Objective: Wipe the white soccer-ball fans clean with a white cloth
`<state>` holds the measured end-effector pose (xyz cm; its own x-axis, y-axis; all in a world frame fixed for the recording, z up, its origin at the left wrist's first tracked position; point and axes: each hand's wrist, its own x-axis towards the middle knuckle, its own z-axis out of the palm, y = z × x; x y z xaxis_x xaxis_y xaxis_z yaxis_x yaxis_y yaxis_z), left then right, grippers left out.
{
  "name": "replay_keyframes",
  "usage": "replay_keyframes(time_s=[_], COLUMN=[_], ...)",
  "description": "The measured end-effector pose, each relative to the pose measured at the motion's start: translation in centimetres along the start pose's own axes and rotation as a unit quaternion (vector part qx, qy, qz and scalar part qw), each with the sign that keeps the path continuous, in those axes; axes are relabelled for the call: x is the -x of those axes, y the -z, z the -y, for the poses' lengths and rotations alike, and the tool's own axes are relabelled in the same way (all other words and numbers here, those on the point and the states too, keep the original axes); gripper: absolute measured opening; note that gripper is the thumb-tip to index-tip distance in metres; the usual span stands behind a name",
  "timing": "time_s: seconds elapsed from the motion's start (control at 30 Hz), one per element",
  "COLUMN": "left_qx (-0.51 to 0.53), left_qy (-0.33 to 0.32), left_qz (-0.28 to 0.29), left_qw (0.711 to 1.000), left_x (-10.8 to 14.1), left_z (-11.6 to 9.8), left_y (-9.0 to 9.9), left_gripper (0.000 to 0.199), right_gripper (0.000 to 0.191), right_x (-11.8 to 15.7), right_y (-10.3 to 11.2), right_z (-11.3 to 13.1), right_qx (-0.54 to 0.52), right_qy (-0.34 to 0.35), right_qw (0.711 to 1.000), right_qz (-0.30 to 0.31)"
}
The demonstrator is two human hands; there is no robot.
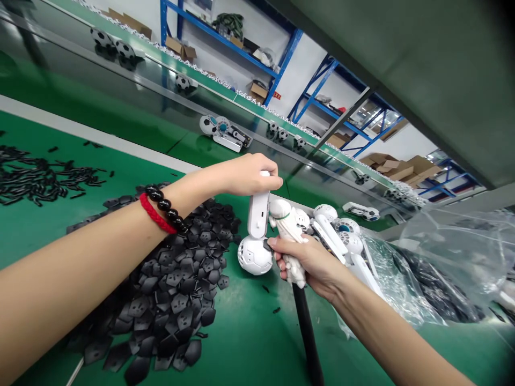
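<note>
Head view: left hand (257, 176) grips the top of the white unit (255, 256), upright, ball down at the green surface (249, 332). Right hand (303, 260) grips a white wrapped bundle (286, 222), thumb by a dark piece (267, 245) against the ball. Risk: round end rolls, off-centre thumb pressure skews piece. Unit: slim body, vented, seamed ball.

two hands (257, 174) (308, 260), two bracelets (156, 215), one wrapped tool (287, 222), one held white device (258, 219)
</note>
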<state>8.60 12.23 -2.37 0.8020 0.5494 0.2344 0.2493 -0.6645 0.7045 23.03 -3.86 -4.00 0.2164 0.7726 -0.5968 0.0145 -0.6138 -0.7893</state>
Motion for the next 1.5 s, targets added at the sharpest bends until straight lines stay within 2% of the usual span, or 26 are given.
replay_keyframes(time_s=[0.4, 0.47, 0.53, 0.57, 0.63, 0.73, 0.8, 0.9, 0.93, 1.0, 1.07, 1.1, 1.2, 1.23, 1.27, 1.37, 1.4, 1.47, 1.5], left_qx=[0.000, -0.004, -0.006, -0.006, -0.005, -0.001, 0.003, 0.004, 0.004, 0.009, 0.011, 0.009, -0.004, -0.005, -0.003, 0.005, 0.006, 0.003, 0.002], left_qy=[0.006, 0.003, -0.001, -0.003, -0.007, -0.017, -0.026, -0.035, -0.038, -0.041, -0.037, -0.032, -0.025, -0.027, -0.030, -0.032, -0.030, -0.025, -0.023], left_qz=[-0.008, -0.009, -0.007, -0.007, -0.009, -0.012, -0.016, -0.027, -0.029, -0.026, -0.020, -0.019, -0.022, -0.022, -0.022, -0.019, -0.018, -0.018, -0.019], left_qw=[1.000, 1.000, 1.000, 1.000, 1.000, 1.000, 1.000, 0.999, 0.999, 0.999, 0.999, 0.999, 0.999, 0.999, 0.999, 0.999, 0.999, 1.000, 1.000], left_x=[0.1, 0.1, 0.1, 0.1, 0.0, -0.1, -0.2, -0.2, -0.2, -0.2, -0.2, -0.2, -0.2, -0.2, -0.2, -0.2, -0.2, -0.1, -0.1], left_z=[-0.4, -0.6, -0.6, -0.6, -0.4, -0.1, -0.1, -0.1, -0.2, -0.3, -0.4, -0.4, -0.5, -0.5, -0.5, -0.5, -0.5, -0.5, -0.5], left_y=[0.0, 0.0, 0.0, 0.0, 0.0, -0.1, -0.2, -0.4, -0.4, -0.4, -0.3, -0.3, -0.3, -0.3, -0.3, -0.3, -0.3, -0.3, -0.3], left_gripper=[0.021, 0.021, 0.021, 0.021, 0.021, 0.021, 0.020, 0.019, 0.018, 0.018, 0.019, 0.019, 0.018, 0.018, 0.018, 0.018, 0.019, 0.018, 0.018], right_gripper=[0.037, 0.038, 0.035, 0.034, 0.040, 0.056, 0.064, 0.078, 0.083, 0.087, 0.084, 0.082, 0.076, 0.075, 0.074, 0.064, 0.061, 0.065, 0.069], right_x=[-0.4, 0.1, 1.0, 1.5, 2.6, 4.2, 4.8, 4.9, 4.8, 4.6, 4.6, 4.6, 4.8, 4.8, 4.7, 4.3, 4.1, 3.9, 3.8], right_y=[0.2, 0.7, 1.6, 2.1, 3.2, 4.1, 3.9, 3.1, 2.9, 2.9, 3.2, 3.3, 3.4, 3.2, 3.0, 2.3, 2.3, 2.4, 2.5], right_z=[-1.6, -1.5, -1.4, -1.4, -1.4, -1.9, -2.6, -3.7, -3.9, -4.2, -4.2, -4.1, -3.7, -3.7, -3.8, -4.3, -4.5, -4.9, -5.1], right_qx=[-0.036, -0.040, 0.022, 0.084, 0.243, 0.433, 0.467, 0.445, 0.455, 0.505, 0.550, 0.547, 0.461, 0.432, 0.423, 0.427, 0.407, 0.326, 0.294], right_qy=[0.029, 0.068, 0.150, 0.201, 0.292, 0.357, 0.389, 0.472, 0.492, 0.501, 0.476, 0.471, 0.510, 0.523, 0.525, 0.465, 0.444, 0.425, 0.427], right_qw=[0.999, 0.997, 0.986, 0.970, 0.913, 0.819, 0.784, 0.725, 0.702, 0.672, 0.669, 0.674, 0.680, 0.680, 0.687, 0.754, 0.778, 0.806, 0.805], right_qz=[0.001, -0.019, -0.073, -0.107, -0.149, -0.118, -0.127, -0.231, -0.243, -0.208, -0.154, -0.156, -0.256, -0.277, -0.270, -0.181, -0.181, -0.254, -0.288])
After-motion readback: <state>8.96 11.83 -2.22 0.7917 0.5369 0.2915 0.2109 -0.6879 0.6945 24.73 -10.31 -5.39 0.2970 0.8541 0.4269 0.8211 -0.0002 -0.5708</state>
